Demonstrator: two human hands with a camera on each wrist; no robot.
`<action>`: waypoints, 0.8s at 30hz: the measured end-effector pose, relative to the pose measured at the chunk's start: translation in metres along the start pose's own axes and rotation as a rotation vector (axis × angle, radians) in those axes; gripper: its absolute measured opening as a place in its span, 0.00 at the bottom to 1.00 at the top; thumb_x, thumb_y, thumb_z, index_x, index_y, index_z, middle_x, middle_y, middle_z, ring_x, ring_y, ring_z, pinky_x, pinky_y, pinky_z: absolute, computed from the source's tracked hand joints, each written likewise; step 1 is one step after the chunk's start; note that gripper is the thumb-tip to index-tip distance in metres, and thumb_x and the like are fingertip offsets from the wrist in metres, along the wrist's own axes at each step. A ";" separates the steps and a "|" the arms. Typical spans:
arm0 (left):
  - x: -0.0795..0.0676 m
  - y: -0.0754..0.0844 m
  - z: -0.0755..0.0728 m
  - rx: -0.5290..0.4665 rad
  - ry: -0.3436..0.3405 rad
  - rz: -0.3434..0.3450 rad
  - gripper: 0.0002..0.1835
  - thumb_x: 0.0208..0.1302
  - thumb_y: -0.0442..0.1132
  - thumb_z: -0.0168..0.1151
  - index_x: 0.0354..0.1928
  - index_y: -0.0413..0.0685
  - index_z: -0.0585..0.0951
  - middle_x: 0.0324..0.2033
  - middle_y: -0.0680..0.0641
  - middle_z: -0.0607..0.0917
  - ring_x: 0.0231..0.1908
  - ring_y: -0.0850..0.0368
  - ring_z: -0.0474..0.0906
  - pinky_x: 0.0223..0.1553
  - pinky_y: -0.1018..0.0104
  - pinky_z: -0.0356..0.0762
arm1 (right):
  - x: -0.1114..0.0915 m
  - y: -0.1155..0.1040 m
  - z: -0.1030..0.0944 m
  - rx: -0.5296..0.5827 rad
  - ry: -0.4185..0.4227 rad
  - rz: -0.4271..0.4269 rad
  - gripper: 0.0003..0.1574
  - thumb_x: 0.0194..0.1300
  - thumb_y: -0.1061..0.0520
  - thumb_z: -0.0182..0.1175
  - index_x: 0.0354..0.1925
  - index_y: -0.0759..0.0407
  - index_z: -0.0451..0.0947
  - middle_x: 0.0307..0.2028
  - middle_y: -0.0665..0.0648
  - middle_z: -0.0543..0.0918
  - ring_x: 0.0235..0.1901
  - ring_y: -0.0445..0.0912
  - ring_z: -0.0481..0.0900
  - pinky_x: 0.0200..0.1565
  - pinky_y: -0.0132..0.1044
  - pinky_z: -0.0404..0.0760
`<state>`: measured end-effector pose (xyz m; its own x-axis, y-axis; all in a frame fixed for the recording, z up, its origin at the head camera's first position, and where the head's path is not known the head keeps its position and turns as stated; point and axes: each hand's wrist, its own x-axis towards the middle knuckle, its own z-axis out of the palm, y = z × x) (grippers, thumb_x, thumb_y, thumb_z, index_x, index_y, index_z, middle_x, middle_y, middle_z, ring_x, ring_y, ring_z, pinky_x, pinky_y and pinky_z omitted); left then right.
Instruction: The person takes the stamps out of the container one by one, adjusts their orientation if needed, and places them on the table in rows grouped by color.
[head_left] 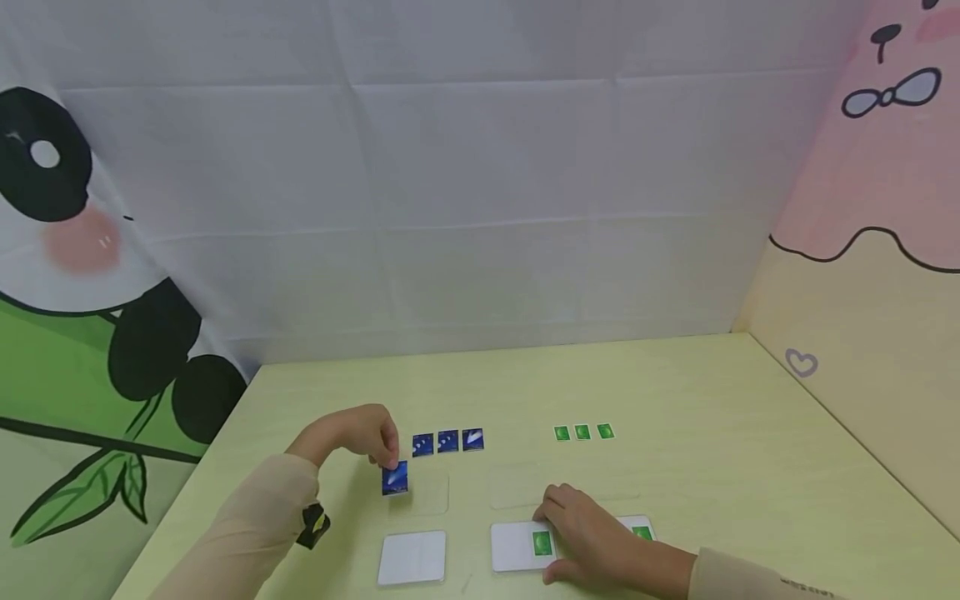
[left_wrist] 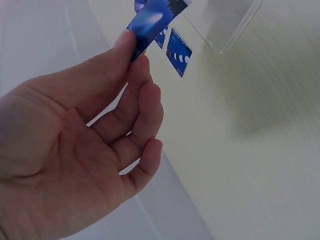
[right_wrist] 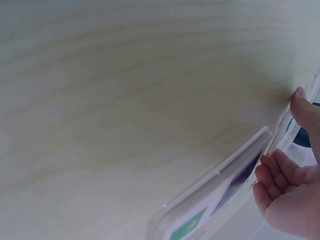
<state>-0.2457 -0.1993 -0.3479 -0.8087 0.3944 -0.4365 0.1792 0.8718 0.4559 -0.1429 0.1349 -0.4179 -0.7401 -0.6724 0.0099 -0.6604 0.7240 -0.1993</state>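
Observation:
My left hand [head_left: 360, 432] pinches a blue stamp [head_left: 394, 478] with jagged edges between thumb and forefinger, above the table. In the left wrist view the stamp [left_wrist: 154, 24] is tilted, and the other fingers curl loosely beneath it. My right hand [head_left: 588, 533] grips a flat white case [head_left: 512, 547] by its edges, fingers at the far side and thumb at the near side. A green stamp [head_left: 542, 543] lies on that case. Farther right, partly hidden by the hand, another white case bears a green stamp [head_left: 642, 532].
Three blue stamps [head_left: 447, 441] lie in a row behind the left hand; three green stamps [head_left: 582, 432] lie farther right. Clear lids [head_left: 429, 495] rest mid-table. A plain white case [head_left: 412, 557] sits at the front. A white cloth wall [head_left: 480, 208] stands behind.

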 end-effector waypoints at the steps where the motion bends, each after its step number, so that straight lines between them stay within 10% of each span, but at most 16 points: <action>1: 0.001 0.000 0.000 0.003 0.001 -0.003 0.06 0.55 0.33 0.68 0.23 0.43 0.83 0.21 0.53 0.81 0.26 0.59 0.73 0.36 0.63 0.75 | 0.000 0.000 0.000 0.002 -0.002 0.002 0.38 0.49 0.33 0.67 0.50 0.56 0.76 0.43 0.46 0.75 0.42 0.36 0.67 0.49 0.32 0.74; 24: 0.017 -0.012 -0.002 0.055 -0.008 -0.027 0.05 0.55 0.33 0.68 0.23 0.46 0.83 0.22 0.53 0.83 0.27 0.59 0.75 0.37 0.63 0.76 | 0.002 0.001 0.001 0.022 -0.005 0.008 0.39 0.49 0.32 0.68 0.49 0.56 0.76 0.43 0.46 0.75 0.42 0.36 0.67 0.49 0.31 0.73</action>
<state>-0.2634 -0.2040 -0.3593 -0.8091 0.3725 -0.4545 0.1879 0.8968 0.4004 -0.1451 0.1348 -0.4189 -0.7444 -0.6677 0.0031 -0.6518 0.7256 -0.2205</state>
